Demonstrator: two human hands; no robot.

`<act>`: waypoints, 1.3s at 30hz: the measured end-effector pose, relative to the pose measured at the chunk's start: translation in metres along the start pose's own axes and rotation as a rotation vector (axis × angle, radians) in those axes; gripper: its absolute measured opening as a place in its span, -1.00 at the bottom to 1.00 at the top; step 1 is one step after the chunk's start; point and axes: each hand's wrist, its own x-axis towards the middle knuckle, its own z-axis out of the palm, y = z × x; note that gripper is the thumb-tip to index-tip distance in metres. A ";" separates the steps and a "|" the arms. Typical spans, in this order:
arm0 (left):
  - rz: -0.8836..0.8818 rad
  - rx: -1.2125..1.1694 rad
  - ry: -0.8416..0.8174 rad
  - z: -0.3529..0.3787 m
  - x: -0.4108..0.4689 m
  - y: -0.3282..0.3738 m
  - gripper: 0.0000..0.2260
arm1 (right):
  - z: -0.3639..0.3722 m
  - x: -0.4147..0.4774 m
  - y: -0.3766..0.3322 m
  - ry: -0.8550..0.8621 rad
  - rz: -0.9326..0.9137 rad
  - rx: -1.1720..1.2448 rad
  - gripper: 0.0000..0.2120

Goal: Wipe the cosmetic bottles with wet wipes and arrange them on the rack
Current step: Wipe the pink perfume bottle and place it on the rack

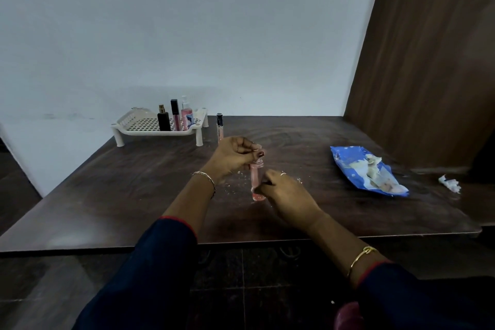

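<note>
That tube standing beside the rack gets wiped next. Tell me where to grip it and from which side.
Pinch the tube on its pale barrel just under the dark cap, coming from the right. It stands upright and slim, so a low push would likely tip it, and the rack stands close on its left.

On the bench (107, 195) before you, the rack (134, 126) sits far left by the wall, with three bottles (175, 115) standing in its right half and a tube (219, 126) upright just beside its right end. The central bottle (256, 174) stands upright between your hands: left hand (233, 158) at its top, right hand (284, 190) at its lower part. The wipes pack (367, 169) lies to the right, with a crumpled wipe (451, 183) further right.
</note>
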 end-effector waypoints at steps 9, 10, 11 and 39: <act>0.005 0.007 0.001 0.001 -0.002 0.000 -0.87 | 0.010 -0.014 0.011 -0.062 0.099 0.184 -0.82; 0.009 -0.001 -0.001 -0.001 -0.002 0.000 -0.88 | 0.009 -0.015 0.014 -0.047 0.122 0.178 -0.81; 0.014 -0.005 -0.008 -0.002 -0.003 0.000 -0.88 | 0.007 -0.014 0.017 -0.015 0.152 0.184 -0.82; 0.062 0.222 -0.092 -0.025 0.000 0.010 -0.79 | 0.002 0.002 0.023 -0.047 0.140 0.306 -0.88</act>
